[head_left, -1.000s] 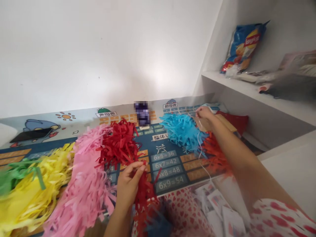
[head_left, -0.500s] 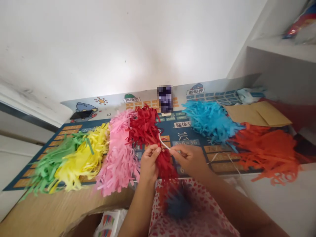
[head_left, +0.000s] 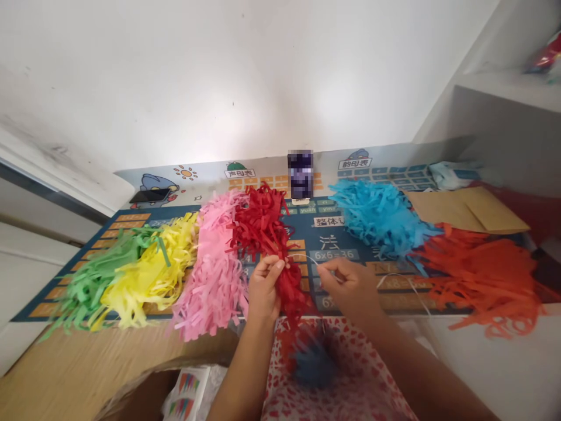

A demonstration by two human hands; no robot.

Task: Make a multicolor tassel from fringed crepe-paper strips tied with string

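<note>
My left hand (head_left: 263, 287) grips the lower part of a bundle of dark red paper fringe (head_left: 263, 228). My right hand (head_left: 348, 286) pinches a thin white string (head_left: 304, 256) between finger and thumb. The string runs to the red bundle, and a loop of it trails off to the right across the mat. Beside the red bundle lie pink (head_left: 210, 280), yellow (head_left: 151, 275) and green (head_left: 99, 280) fringe bundles. Blue (head_left: 377, 216) and orange-red (head_left: 482, 275) bundles lie to the right of my hands. A dark blue fringe (head_left: 313, 363) sits blurred on my patterned lap.
A printed blue learning mat (head_left: 337, 254) covers the wooden table (head_left: 87, 365), with a black phone (head_left: 146, 196) and a pixelated upright object (head_left: 300, 174) at the back. A kraft envelope (head_left: 468, 210) lies right, below a white shelf (head_left: 495, 88). A cardboard box (head_left: 144, 392) sits bottom left.
The view has swung left from the shelf. My right hand has come from beside the blue bundle to the red bundle, bringing the string. My left hand stays on the red fringe.
</note>
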